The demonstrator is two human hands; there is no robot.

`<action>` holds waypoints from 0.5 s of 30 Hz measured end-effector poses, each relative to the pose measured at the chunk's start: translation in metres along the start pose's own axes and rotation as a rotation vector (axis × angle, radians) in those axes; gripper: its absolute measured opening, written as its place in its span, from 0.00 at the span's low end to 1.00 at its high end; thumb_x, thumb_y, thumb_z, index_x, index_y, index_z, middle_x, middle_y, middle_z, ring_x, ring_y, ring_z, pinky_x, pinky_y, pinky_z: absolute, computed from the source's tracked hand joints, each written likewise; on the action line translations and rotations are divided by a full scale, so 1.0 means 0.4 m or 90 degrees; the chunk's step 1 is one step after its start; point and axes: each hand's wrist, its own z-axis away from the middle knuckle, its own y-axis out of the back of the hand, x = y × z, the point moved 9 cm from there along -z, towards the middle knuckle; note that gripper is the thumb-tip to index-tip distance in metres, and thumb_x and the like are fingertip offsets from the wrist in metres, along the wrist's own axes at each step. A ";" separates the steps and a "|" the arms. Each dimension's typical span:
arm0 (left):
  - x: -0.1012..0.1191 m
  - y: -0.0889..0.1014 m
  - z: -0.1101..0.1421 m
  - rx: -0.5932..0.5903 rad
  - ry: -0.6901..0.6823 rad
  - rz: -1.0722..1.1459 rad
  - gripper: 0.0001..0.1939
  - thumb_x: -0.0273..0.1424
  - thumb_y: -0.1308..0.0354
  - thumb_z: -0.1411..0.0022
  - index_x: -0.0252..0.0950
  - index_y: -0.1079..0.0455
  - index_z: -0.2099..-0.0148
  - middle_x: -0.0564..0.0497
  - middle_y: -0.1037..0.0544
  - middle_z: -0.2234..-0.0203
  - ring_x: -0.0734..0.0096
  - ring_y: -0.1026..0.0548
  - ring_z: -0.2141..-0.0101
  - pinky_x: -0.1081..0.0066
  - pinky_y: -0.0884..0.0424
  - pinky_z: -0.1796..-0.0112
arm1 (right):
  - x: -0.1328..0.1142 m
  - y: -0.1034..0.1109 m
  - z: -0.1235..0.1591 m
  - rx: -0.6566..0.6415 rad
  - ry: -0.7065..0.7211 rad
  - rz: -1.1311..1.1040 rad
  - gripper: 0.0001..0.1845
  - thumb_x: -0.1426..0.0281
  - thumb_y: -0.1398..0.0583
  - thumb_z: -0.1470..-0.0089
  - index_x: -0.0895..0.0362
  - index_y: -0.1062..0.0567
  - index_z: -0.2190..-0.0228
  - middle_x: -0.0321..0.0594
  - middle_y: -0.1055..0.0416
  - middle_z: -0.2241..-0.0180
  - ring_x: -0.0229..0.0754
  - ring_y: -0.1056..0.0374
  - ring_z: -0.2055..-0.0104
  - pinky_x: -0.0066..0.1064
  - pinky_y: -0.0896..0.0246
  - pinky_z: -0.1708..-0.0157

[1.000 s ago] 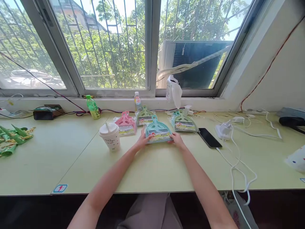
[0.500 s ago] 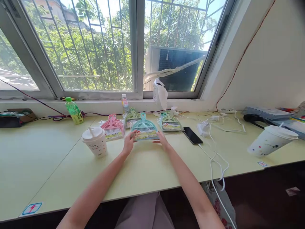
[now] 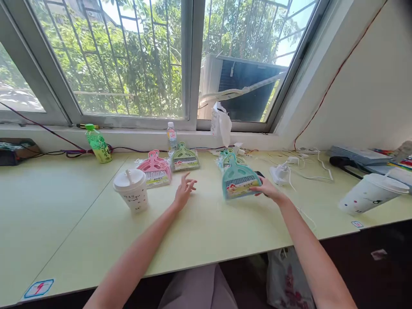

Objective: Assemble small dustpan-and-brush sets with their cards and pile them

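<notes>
My right hand (image 3: 266, 189) grips the right edge of a teal dustpan-and-brush set (image 3: 238, 178) in clear packaging, tilted with its handle away from me. Part of a green set (image 3: 222, 161) shows behind it. Nothing is in my left hand (image 3: 184, 192), whose fingers are spread over the table. Nearest to that hand lie a pink dustpan-and-brush set (image 3: 155, 169) and an olive-green one (image 3: 185, 158), both wrapped. The phone (image 3: 259, 174) is mostly hidden behind the teal set and my right hand.
A white lidded cup (image 3: 131, 191) stands left of my left hand. Another cup (image 3: 373, 194) leans at the far right. Along the window wall are a green bottle (image 3: 98, 144), a small clear bottle (image 3: 171, 136) and a tissue pack (image 3: 220, 124). A white charger (image 3: 279, 174) trails cables.
The teal set, held by both hands before, has moved right and slightly nearer in my right hand. My left hand has let go of it and its fingers have spread.
</notes>
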 end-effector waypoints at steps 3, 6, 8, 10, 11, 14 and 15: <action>-0.006 0.031 -0.006 0.055 -0.012 -0.176 0.16 0.31 0.52 0.36 0.44 0.38 0.46 0.51 0.23 0.58 0.69 0.24 0.66 0.67 0.29 0.63 | 0.090 0.147 -0.035 0.094 -0.077 0.003 0.33 0.64 0.29 0.69 0.55 0.29 0.58 0.47 0.25 0.60 0.46 0.27 0.65 0.33 0.28 0.74; 0.015 0.073 -0.007 0.133 -0.075 -0.332 0.16 0.23 0.55 0.38 0.42 0.32 0.54 0.49 0.25 0.54 0.63 0.26 0.56 0.64 0.30 0.56 | 0.126 0.182 -0.110 0.134 -0.086 -0.017 0.32 0.64 0.29 0.69 0.54 0.29 0.59 0.48 0.26 0.56 0.48 0.27 0.62 0.36 0.27 0.68; 0.012 0.091 -0.011 0.142 -0.095 -0.392 0.17 0.21 0.57 0.39 0.40 0.31 0.56 0.47 0.28 0.51 0.61 0.28 0.51 0.61 0.32 0.52 | 0.134 0.164 -0.166 0.151 -0.086 -0.030 0.28 0.63 0.30 0.67 0.54 0.28 0.59 0.48 0.26 0.56 0.48 0.27 0.60 0.38 0.28 0.66; -0.011 0.103 -0.019 0.126 -0.078 -0.420 0.16 0.20 0.57 0.39 0.38 0.31 0.56 0.45 0.30 0.49 0.60 0.29 0.50 0.60 0.32 0.50 | 0.130 0.137 -0.215 0.167 -0.081 -0.009 0.26 0.63 0.33 0.62 0.54 0.28 0.59 0.48 0.25 0.56 0.48 0.28 0.58 0.39 0.28 0.64; -0.025 0.107 -0.023 0.120 -0.066 -0.430 0.16 0.20 0.56 0.39 0.38 0.31 0.57 0.45 0.31 0.48 0.59 0.30 0.49 0.59 0.32 0.50 | 0.125 0.125 -0.236 0.178 -0.077 0.027 0.25 0.62 0.34 0.60 0.55 0.28 0.57 0.48 0.25 0.57 0.48 0.28 0.58 0.40 0.29 0.64; -0.048 0.100 -0.029 0.092 -0.060 -0.459 0.14 0.21 0.54 0.40 0.37 0.30 0.58 0.43 0.31 0.48 0.59 0.32 0.46 0.58 0.34 0.47 | 0.105 0.093 -0.282 0.201 -0.063 0.160 0.27 0.59 0.37 0.55 0.56 0.29 0.54 0.50 0.26 0.56 0.49 0.30 0.56 0.44 0.31 0.61; -0.048 0.092 -0.029 0.081 -0.067 -0.475 0.14 0.22 0.53 0.40 0.37 0.29 0.58 0.44 0.31 0.49 0.59 0.33 0.46 0.57 0.36 0.45 | 0.093 0.090 -0.290 0.229 -0.052 0.222 0.28 0.58 0.37 0.55 0.56 0.30 0.53 0.51 0.27 0.55 0.51 0.31 0.54 0.47 0.33 0.59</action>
